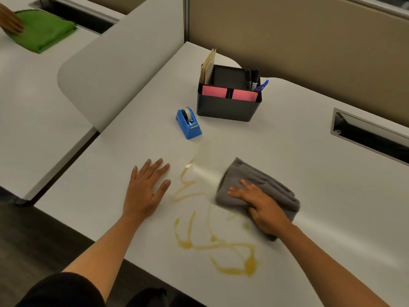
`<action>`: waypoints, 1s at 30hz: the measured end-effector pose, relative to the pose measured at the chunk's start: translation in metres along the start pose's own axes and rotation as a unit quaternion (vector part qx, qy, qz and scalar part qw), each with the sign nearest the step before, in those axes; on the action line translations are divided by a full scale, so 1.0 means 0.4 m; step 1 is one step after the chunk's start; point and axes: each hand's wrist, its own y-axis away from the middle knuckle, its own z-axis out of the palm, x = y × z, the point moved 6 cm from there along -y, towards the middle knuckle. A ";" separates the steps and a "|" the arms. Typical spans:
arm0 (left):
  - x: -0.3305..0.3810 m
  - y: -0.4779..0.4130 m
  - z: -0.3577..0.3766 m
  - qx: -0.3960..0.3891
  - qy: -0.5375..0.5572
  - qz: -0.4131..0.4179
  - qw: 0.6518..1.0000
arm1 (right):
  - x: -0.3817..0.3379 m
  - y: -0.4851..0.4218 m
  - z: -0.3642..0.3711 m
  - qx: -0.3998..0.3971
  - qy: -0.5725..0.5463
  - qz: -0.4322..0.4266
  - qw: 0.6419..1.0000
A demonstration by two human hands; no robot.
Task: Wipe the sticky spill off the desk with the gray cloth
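Observation:
A folded gray cloth point(263, 185) lies on the white desk point(321, 173), right of centre. My right hand point(261, 207) presses flat on top of the cloth, fingers pointing left. A yellow-brown sticky spill point(221, 244) runs in thin looping lines from the desk's middle down to the front edge, with a smeared shiny streak just left of the cloth. My left hand point(147, 187) rests palm down on the bare desk, fingers spread, just left of the spill's upper lines.
A blue tape dispenser point(188, 124) stands behind the spill. A black desk organiser point(228, 105) with pink notes, pens and folders sits further back. A cable slot point(371, 134) opens at the right. On the neighbouring desk another person's hand point(11, 18) rests on a green cloth point(42, 32).

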 end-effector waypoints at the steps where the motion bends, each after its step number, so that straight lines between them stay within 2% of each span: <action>1: 0.001 0.001 0.000 0.000 0.002 -0.002 1.000 | 0.034 0.015 -0.027 0.044 -0.007 0.040 0.998; 3: 0.003 0.000 -0.001 0.003 -0.001 -0.003 1.000 | 0.075 0.000 -0.070 0.136 -0.037 0.129 0.982; 5: 0.003 0.000 -0.001 0.002 -0.002 -0.002 1.000 | 0.074 -0.066 -0.071 0.183 -0.044 0.171 0.967; 10: -0.001 0.000 0.000 0.001 0.005 0.003 1.000 | 0.027 -0.268 0.038 0.156 -0.015 0.170 0.973; 13: -0.003 0.001 -0.001 0.000 0.003 0.005 1.000 | -0.075 -0.337 0.099 0.127 0.001 0.130 0.983; 17: -0.003 0.001 -0.003 0.001 0.011 0.008 1.000 | -0.203 -0.304 0.149 0.052 0.016 -0.014 0.998; 20: -0.004 0.002 -0.003 0.003 0.014 0.009 1.000 | -0.186 -0.199 0.144 -0.005 0.036 -0.078 0.996; 22: -0.005 0.003 -0.001 0.003 0.013 0.009 1.000 | -0.131 -0.125 0.104 -0.001 0.053 -0.083 0.995; 25: -0.004 0.003 -0.001 0.003 0.013 0.009 1.000 | -0.015 -0.054 0.003 0.100 0.044 0.009 0.994; 28: -0.001 0.003 -0.005 0.006 0.016 0.010 1.000 | 0.081 -0.056 -0.093 0.224 -0.015 0.160 0.961; 30: 0.000 0.003 -0.004 0.004 0.017 0.012 1.000 | 0.103 -0.112 -0.123 0.268 -0.036 0.201 0.941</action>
